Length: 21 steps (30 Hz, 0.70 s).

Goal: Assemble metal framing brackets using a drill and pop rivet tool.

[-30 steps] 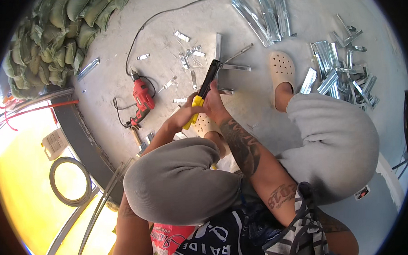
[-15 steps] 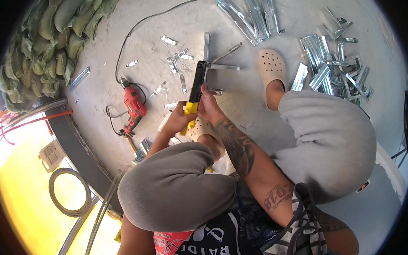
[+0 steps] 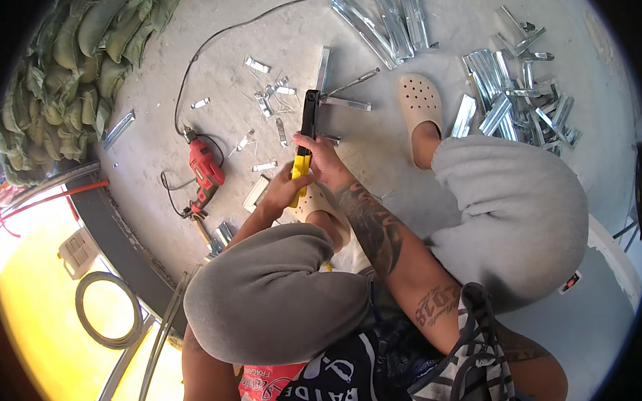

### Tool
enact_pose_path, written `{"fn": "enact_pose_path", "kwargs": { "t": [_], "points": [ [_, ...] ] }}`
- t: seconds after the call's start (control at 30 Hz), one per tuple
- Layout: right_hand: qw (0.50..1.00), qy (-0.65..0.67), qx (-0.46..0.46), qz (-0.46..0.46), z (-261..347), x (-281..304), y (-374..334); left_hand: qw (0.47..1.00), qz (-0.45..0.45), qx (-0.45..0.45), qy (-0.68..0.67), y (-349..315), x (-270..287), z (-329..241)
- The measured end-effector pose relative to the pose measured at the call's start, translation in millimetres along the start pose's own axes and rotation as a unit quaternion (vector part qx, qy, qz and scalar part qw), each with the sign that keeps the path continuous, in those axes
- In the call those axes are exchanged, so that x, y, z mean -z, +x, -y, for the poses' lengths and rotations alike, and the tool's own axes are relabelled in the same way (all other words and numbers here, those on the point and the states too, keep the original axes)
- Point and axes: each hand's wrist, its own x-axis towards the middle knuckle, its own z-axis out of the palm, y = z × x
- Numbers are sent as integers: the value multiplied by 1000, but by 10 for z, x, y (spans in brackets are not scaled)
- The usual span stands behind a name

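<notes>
A black and yellow tool that looks like a hand riveter [image 3: 309, 119] points away from me over the floor. My left hand [image 3: 285, 187] is wrapped around its yellow handle end. Just above and to the right, my right hand [image 3: 322, 159] grips the tool where black meets yellow, its thumb lying across the body. The tool's black head is beside an upright silver metal channel [image 3: 323, 67] and another silver strip [image 3: 349, 103]. A thin grey rod [image 3: 353, 82] slants away from the head. Whether the head touches these pieces I cannot tell.
Several small metal brackets [image 3: 262, 103] lie left of the tool, with a red corded drill [image 3: 205, 167] farther left. Metal channels are piled [image 3: 498, 113] at right; longer ones [image 3: 393, 25] lie at the far side. Green sacks [image 3: 62, 82] are stacked far left. My beige clogs [image 3: 417, 91] flank the work.
My right hand's thumb now lies across the tool, where before it pointed along it. The yellow handles look closer together. The whole view has shifted slightly.
</notes>
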Motion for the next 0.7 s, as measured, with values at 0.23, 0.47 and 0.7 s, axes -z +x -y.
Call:
{"fn": "enact_pose_path", "kwargs": {
  "t": [0.23,0.47,0.7],
  "points": [
    [998,62,-25,21,-201,-26,58,990,-94,-5,107,107,7,81],
    [999,33,-4,-29,-243,359,198,986,112,22,123,-309,135,-866],
    [973,197,-67,99,-57,-124,-92,992,70,-33,-98,-16,167,-158]
  ]
}}
